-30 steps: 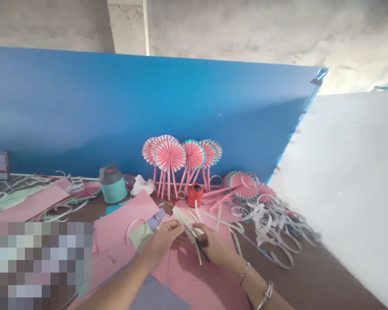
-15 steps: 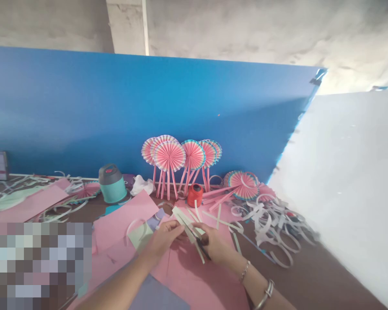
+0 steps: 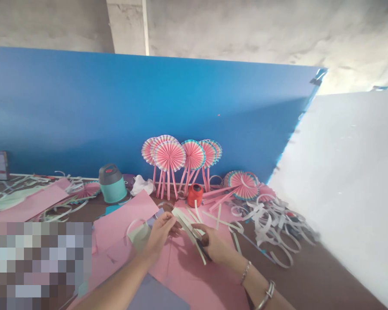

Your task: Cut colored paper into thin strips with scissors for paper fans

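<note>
My right hand [image 3: 215, 244] is closed round the dark handle of a pair of scissors [image 3: 204, 250], whose blades lie mostly hidden by paper. A narrow piece of cream paper [image 3: 188, 227] slants between my two hands, with a thin strip of it running down past the scissors. My left hand [image 3: 163, 230] has its thumb and fingers pinched at the upper left side of this paper. Beneath both hands lie pink paper sheets [image 3: 210, 280]. Loose cream strips [image 3: 224, 220] are scattered just beyond my right hand.
Pink pleated paper fans [image 3: 170, 156] stand against the blue partition [image 3: 194, 94]; another fan [image 3: 244, 186] lies at right. A red thread spool [image 3: 195, 196] and a teal container [image 3: 113, 185] stand at the back. White strips [image 3: 271, 224] are heaped at right, near a white panel [image 3: 349, 181].
My left hand has shifted slightly up and its fingers have drawn in. The cream paper's thin strip has tilted a little beside the scissors. My right hand has hardly moved.
</note>
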Tool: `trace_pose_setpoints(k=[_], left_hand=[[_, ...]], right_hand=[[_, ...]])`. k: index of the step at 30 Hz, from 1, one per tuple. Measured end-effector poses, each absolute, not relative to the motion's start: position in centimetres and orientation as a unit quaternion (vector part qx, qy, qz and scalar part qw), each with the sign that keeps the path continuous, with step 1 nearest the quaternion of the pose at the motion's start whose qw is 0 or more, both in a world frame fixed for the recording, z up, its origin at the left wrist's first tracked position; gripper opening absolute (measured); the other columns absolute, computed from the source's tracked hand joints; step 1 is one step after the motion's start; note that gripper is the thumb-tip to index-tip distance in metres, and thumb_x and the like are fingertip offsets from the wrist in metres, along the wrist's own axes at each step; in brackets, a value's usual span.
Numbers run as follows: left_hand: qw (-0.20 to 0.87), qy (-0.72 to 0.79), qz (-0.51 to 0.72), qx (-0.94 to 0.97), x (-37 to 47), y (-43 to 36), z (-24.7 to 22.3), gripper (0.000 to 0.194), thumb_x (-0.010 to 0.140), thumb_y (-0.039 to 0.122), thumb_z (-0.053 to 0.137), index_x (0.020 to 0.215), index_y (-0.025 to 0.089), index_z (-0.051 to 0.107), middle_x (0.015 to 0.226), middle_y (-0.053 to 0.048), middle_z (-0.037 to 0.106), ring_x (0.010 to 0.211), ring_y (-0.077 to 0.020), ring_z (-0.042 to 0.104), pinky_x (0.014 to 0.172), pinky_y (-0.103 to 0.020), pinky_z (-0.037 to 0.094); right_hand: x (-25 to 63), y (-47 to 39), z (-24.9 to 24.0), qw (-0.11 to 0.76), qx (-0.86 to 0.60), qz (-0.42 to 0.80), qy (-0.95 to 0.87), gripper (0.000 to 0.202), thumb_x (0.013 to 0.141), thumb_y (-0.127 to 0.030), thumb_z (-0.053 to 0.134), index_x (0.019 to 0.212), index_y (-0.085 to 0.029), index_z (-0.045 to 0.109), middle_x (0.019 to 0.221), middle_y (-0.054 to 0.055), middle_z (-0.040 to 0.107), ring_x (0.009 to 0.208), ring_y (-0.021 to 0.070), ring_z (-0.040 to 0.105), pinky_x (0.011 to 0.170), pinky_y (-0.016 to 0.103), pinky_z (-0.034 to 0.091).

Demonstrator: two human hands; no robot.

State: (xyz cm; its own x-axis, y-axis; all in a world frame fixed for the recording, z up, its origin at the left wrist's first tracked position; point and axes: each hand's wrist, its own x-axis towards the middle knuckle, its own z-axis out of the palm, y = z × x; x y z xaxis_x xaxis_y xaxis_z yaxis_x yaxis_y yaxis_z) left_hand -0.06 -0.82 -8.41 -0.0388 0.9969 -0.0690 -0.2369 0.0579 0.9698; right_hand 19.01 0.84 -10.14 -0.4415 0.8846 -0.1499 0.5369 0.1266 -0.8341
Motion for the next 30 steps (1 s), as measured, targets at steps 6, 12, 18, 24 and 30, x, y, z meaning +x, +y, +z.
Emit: trace_pose_setpoints(k=[6,12,18,24,30], left_hand=[[0.57,0.461,0.538,0.416,0.2,-1.0,-8.0,0.027,0.07,0.041,0.065,0.068,0.02,0.048,0.062,0.0,0.064,0.053,-0.0131,0.062,0.052,-0.023,0.044],[0.584,0.459,0.516,0.426,0.3,-0.9,-8.2,0.028,0.069,0.043,0.065,0.068,0.02,0.049,0.058,0.002,0.062,0.053,-0.014,0.062,0.053,-0.024,0.046],[0.585,0.46,0.508,0.434,0.3,-0.7,-8.6,0.027,0.07,0.041,0.064,0.069,0.02,0.048,0.056,0.002,0.062,0.052,-0.0141,0.062,0.052,-0.024,0.048],[0.587,0.459,0.504,0.436,0.2,-0.8,-8.7,0.026,0.071,0.041,0.063,0.07,0.019,0.049,0.058,0.0,0.063,0.053,-0.0143,0.063,0.052,-0.024,0.048],[0.586,0.457,0.509,0.435,0.4,-0.8,-8.6,0.026,0.07,0.04,0.065,0.068,0.02,0.049,0.056,0.001,0.062,0.051,-0.0142,0.062,0.051,-0.024,0.047]], right_hand=[[19.2,0.9,-10.7,0.2,-0.489,0.421,-0.737,0.058,0.066,-0.011,0.055,0.123,-0.02,0.048,0.049,-0.01,0.04,0.041,0.0085,0.037,0.041,0.019,0.024],[18.9,0.4,-9.7,0.204,-0.49,0.424,-0.734,0.058,0.067,-0.011,0.056,0.124,-0.018,0.047,0.049,-0.011,0.037,0.041,0.0079,0.034,0.042,0.02,0.024],[18.7,0.4,-9.6,0.21,-0.495,0.437,-0.721,0.062,0.065,-0.008,0.054,0.125,-0.017,0.045,0.048,-0.012,0.033,0.041,0.0085,0.032,0.04,0.02,0.023],[18.8,0.6,-10.2,0.221,-0.482,0.443,-0.723,0.063,0.064,-0.007,0.052,0.125,-0.019,0.045,0.049,-0.012,0.032,0.042,0.0082,0.033,0.041,0.019,0.024],[18.8,0.6,-10.4,0.241,-0.468,0.467,-0.71,0.063,0.062,-0.007,0.054,0.123,-0.019,0.046,0.05,-0.012,0.029,0.043,0.0073,0.029,0.04,0.019,0.023]])
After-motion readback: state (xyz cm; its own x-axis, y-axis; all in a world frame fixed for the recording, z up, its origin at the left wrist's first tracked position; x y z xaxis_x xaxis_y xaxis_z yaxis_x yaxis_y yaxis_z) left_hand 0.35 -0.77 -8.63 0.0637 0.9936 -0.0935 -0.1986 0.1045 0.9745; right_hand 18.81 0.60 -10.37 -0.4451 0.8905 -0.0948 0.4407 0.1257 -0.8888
